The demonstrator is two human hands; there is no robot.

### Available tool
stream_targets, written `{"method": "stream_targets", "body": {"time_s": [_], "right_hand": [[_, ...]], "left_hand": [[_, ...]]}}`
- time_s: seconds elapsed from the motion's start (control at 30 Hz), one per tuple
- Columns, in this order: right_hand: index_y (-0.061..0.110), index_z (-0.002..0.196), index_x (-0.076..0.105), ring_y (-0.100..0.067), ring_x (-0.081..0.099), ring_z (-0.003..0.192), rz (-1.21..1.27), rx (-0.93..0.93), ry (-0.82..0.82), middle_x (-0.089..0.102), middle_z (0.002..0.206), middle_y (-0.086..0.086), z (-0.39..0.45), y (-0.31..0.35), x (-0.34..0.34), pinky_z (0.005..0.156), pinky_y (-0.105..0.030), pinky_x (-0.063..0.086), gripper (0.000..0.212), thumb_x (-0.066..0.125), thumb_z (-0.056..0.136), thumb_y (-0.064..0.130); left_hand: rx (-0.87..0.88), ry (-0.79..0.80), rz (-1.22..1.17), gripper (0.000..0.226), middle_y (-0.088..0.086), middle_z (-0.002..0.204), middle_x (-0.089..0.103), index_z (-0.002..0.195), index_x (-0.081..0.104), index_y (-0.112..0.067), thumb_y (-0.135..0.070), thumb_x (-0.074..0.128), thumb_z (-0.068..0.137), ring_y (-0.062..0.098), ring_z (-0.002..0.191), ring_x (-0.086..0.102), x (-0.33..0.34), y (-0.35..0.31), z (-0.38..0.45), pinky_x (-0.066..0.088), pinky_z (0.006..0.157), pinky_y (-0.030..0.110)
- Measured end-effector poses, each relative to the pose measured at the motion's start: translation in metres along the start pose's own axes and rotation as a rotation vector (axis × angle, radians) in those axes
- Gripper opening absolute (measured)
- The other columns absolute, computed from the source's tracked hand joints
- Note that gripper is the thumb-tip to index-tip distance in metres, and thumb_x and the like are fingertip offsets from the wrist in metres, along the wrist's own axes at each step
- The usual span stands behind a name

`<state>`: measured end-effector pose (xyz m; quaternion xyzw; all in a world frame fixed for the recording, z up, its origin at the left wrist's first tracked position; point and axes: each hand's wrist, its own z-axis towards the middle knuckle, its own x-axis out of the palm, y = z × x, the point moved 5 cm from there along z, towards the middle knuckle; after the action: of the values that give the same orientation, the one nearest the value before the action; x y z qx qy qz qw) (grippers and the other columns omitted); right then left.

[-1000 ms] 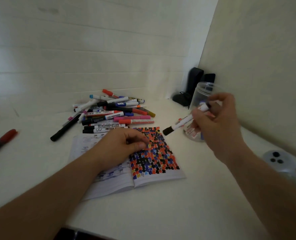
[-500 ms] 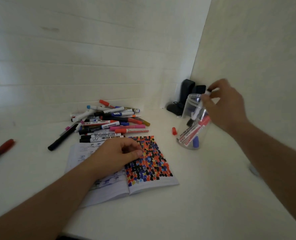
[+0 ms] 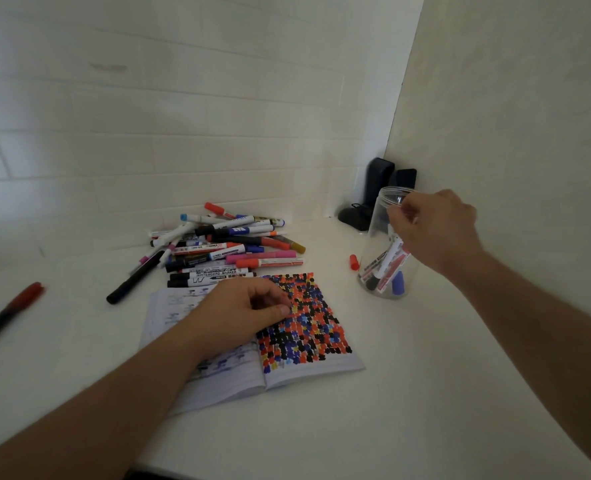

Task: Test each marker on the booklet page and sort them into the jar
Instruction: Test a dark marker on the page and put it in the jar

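An open booklet [image 3: 307,367] lies on the white table, its right page covered with coloured test marks. My left hand [image 3: 238,313] rests on the booklet, fingers loosely curled, holding nothing. A clear plastic jar [image 3: 384,216] stands to the right with several markers inside. My right hand [image 3: 436,230] is at the jar's mouth. Its fingertips pinch the top end of a white marker with a black cap [image 3: 380,271], which stands steeply inside the jar, cap down. A pile of markers [image 3: 224,247] lies behind the booklet.
A loose red cap [image 3: 354,262] lies left of the jar. A black marker [image 3: 134,277] sits off the pile's left side, and a red-capped pen [image 3: 10,313] lies far left. Dark objects [image 3: 373,195] stand in the corner behind the jar. Walls close in behind and to the right.
My right hand carried the black-capped marker from above the booklet to the jar and lowered it in, cap first. My left hand stayed on the booklet.
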<state>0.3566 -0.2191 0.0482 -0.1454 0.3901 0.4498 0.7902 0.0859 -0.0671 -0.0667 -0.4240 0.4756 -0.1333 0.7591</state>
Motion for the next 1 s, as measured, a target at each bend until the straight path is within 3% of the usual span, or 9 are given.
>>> {"method": "stream_targets", "body": {"time_s": [0.1, 0.23, 0.33, 0.4, 0.47, 0.6, 0.7, 0.77, 1.0], "right_hand": [[0.022, 0.087, 0.07, -0.029, 0.059, 0.094, 0.071, 0.019, 0.007, 0.067, 0.085, 0.003, -0.003, 0.001, -0.002, 0.086, -0.046, 0.049, 0.039, 0.046, 0.098, 0.051], [0.019, 0.101, 0.073, -0.034, 0.055, 0.106, 0.108, -0.225, -0.406, 0.064, 0.111, -0.007, -0.038, 0.027, -0.023, 0.081, -0.045, 0.044, 0.017, 0.063, 0.09, 0.029], [0.023, 0.104, 0.069, -0.016, 0.058, 0.091, 0.326, -0.393, -0.075, 0.061, 0.099, 0.005, -0.072, 0.069, 0.006, 0.08, -0.039, 0.05, 0.012, 0.063, 0.093, 0.025], [0.032, 0.113, 0.065, -0.003, 0.057, 0.085, 0.522, -0.261, 0.272, 0.059, 0.094, 0.015, -0.095, 0.091, 0.04, 0.077, -0.029, 0.053, 0.018, 0.065, 0.095, 0.027], [0.039, 0.116, 0.064, -0.004, 0.061, 0.083, 0.673, -0.138, 0.394, 0.063, 0.091, 0.016, -0.109, 0.104, 0.062, 0.076, -0.026, 0.055, 0.024, 0.068, 0.095, 0.029], [0.042, 0.121, 0.063, -0.002, 0.062, 0.085, 0.736, -0.06, 0.455, 0.065, 0.091, 0.016, -0.113, 0.106, 0.075, 0.078, -0.021, 0.054, 0.026, 0.068, 0.095, 0.037], [0.039, 0.116, 0.065, -0.005, 0.059, 0.08, 0.723, -0.113, 0.444, 0.063, 0.087, 0.013, -0.116, 0.108, 0.072, 0.074, -0.021, 0.051, 0.023, 0.07, 0.094, 0.036], [0.039, 0.115, 0.065, -0.006, 0.057, 0.078, 0.697, -0.155, 0.438, 0.06, 0.086, 0.012, -0.116, 0.112, 0.07, 0.073, -0.023, 0.051, 0.022, 0.07, 0.094, 0.035], [0.04, 0.113, 0.064, -0.01, 0.057, 0.078, 0.694, -0.171, 0.461, 0.061, 0.086, 0.008, -0.116, 0.113, 0.069, 0.073, -0.03, 0.054, 0.02, 0.069, 0.094, 0.037]], "left_hand": [[0.017, -0.04, 0.073, 0.003, -0.019, 0.087, 0.073, 0.095, 0.076, -0.038, -0.039, 0.074, 0.092, -0.002, 0.084, 0.066, -0.001, 0.002, 0.001, 0.054, 0.079, 0.023], [0.124, -0.183, 0.524, 0.015, -0.021, 0.084, 0.06, 0.097, 0.072, -0.042, -0.053, 0.063, 0.093, 0.001, 0.085, 0.052, 0.0, 0.002, 0.003, 0.046, 0.078, 0.031], [0.068, -0.165, 0.498, 0.013, -0.021, 0.087, 0.062, 0.099, 0.071, -0.041, -0.05, 0.062, 0.094, -0.001, 0.081, 0.055, 0.001, 0.001, 0.004, 0.049, 0.075, 0.029], [0.053, -0.104, 0.491, 0.013, -0.021, 0.089, 0.063, 0.101, 0.071, -0.042, -0.05, 0.064, 0.093, -0.002, 0.08, 0.056, 0.002, 0.0, 0.006, 0.052, 0.075, 0.03], [0.001, 0.02, 0.463, 0.013, -0.02, 0.092, 0.065, 0.103, 0.071, -0.045, -0.051, 0.067, 0.092, -0.001, 0.085, 0.059, -0.003, 0.001, 0.006, 0.053, 0.079, 0.03], [-0.171, 0.049, 0.062, 0.011, -0.018, 0.099, 0.074, 0.101, 0.077, -0.04, -0.034, 0.073, 0.094, -0.002, 0.094, 0.067, -0.051, 0.014, -0.003, 0.048, 0.086, 0.019], [-0.217, -0.354, 0.395, 0.004, -0.013, 0.089, 0.07, 0.091, 0.076, -0.036, -0.034, 0.072, 0.093, 0.008, 0.086, 0.065, -0.118, 0.042, -0.013, 0.043, 0.071, 0.023], [-0.309, -0.447, 0.618, 0.005, -0.003, 0.091, 0.063, 0.094, 0.07, -0.037, -0.041, 0.07, 0.092, 0.021, 0.087, 0.061, -0.15, 0.066, -0.023, 0.039, 0.069, 0.032], [-0.556, -0.195, 0.709, 0.037, -0.004, 0.101, 0.062, 0.118, 0.056, -0.031, -0.058, 0.061, 0.094, 0.019, 0.095, 0.058, -0.16, 0.108, -0.049, 0.045, 0.077, 0.034]]}}
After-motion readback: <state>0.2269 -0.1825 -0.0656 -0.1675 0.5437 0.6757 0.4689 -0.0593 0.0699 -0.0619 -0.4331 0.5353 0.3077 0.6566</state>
